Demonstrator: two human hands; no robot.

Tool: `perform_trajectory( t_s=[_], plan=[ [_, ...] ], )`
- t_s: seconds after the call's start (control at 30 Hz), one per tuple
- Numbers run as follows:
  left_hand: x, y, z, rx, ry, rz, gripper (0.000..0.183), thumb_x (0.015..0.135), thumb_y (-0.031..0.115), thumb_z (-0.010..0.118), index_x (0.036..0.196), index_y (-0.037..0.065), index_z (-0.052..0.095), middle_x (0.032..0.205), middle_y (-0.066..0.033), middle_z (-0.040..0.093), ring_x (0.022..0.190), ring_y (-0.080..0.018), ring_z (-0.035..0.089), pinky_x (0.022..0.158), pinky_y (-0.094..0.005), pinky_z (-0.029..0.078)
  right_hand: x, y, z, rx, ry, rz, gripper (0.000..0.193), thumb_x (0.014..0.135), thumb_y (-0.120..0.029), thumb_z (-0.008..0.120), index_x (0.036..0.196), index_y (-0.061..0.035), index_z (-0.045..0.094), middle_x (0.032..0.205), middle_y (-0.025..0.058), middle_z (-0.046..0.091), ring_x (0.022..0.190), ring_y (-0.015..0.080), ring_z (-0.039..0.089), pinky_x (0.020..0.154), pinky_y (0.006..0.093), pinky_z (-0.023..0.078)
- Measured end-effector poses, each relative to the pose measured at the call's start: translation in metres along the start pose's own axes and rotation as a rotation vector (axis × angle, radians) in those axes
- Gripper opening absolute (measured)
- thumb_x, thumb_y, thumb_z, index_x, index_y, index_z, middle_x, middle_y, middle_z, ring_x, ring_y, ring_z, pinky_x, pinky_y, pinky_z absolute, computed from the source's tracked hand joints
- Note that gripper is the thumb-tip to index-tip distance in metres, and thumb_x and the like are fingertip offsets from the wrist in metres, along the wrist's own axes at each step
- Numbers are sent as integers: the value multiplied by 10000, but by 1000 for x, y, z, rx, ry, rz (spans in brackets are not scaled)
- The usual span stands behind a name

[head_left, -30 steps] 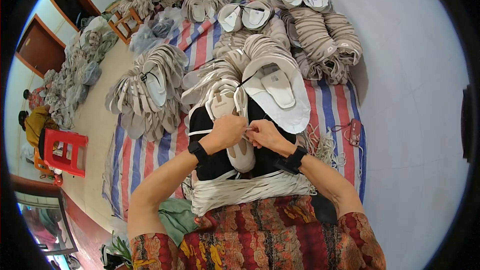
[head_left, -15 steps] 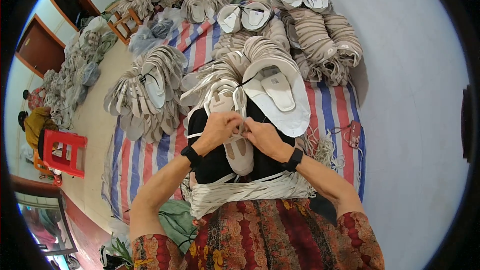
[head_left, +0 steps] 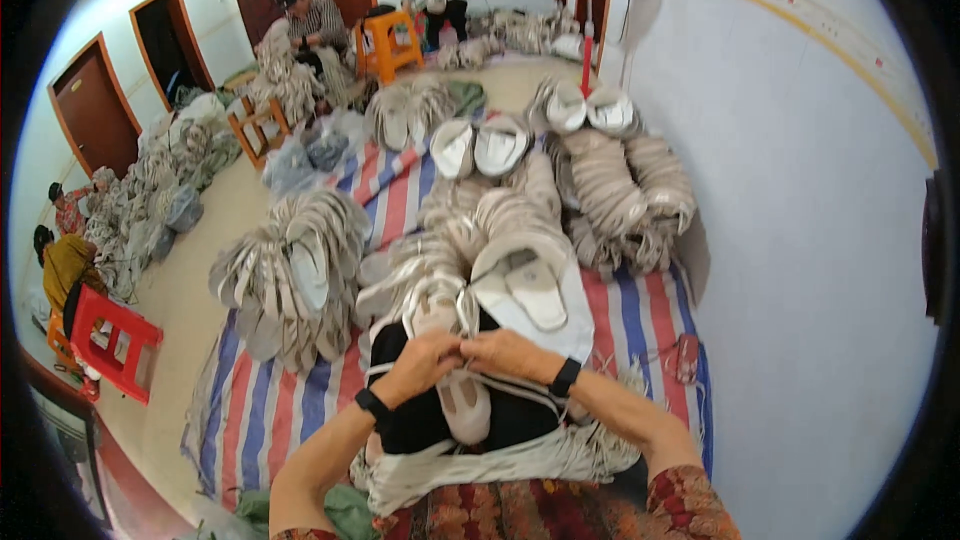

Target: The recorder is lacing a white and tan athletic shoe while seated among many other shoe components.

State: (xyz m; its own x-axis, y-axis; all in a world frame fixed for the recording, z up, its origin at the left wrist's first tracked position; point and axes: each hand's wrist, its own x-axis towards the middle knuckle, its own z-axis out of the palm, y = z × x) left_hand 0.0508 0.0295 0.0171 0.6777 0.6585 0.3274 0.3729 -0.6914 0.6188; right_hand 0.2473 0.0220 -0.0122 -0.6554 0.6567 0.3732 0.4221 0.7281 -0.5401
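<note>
Seeing the left hand [head_left: 428, 358] and right hand [head_left: 505, 353] right together, curled in close over the middle of a beige shoe upper [head_left: 467, 412]. Can't really tell the exact grip from up here. Can make out a white lace [head_left: 520, 382] trailing off below the right hand, though. As for the upper, lying on black fabric [head_left: 410, 425], toe pointing back toward a patterned red shirt [head_left: 510, 512], just beyond a fat bundle of white laces [head_left: 480, 470]. Also spotting a big stack of uppers [head_left: 290, 270] off left on a striped tarp [head_left: 325, 405], plus a red stool [head_left: 115, 340] farther left.
</note>
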Motion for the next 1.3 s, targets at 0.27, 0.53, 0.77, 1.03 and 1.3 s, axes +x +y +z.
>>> perform_trajectory(
  t_s=[0.27,0.53,0.77,1.03,1.3],
  plan=[
    [-9,-5,6,40,-57,81,93,734,56,605,815,39,563,807,-99,543,773,-263,553,675,-351,449,0,-10,-8,51,-64,53,207,758,-146,605,891,-67,466,711,146,557,665,341,572,568,396,451],
    [1,-16,19,211,-199,55,93,777,101,546,846,41,568,856,-80,529,787,-259,563,658,-342,472,6,4,-7,68,-113,100,263,753,-201,618,915,-50,477,735,182,587,695,365,581,599,428,459],
    [4,7,18,454,-270,-32,168,783,119,529,924,27,516,834,-110,519,773,-294,568,611,-383,484,4,-3,-8,-1,-132,152,316,738,-226,636,933,-41,470,726,195,586,697,375,579,604,435,460],
    [10,-5,-6,695,-16,115,86,721,124,528,698,42,526,686,-87,463,619,-206,519,485,-313,432,7,-13,-12,132,-134,145,257,726,-191,629,874,-34,490,720,171,589,685,359,578,606,414,459],
    [36,-48,-32,564,44,138,62,732,68,504,790,43,501,786,-119,487,759,-276,537,621,-375,453,15,-9,-26,14,-160,142,243,685,-163,668,809,-51,491,701,124,593,682,319,593,589,384,461]
  ],
)
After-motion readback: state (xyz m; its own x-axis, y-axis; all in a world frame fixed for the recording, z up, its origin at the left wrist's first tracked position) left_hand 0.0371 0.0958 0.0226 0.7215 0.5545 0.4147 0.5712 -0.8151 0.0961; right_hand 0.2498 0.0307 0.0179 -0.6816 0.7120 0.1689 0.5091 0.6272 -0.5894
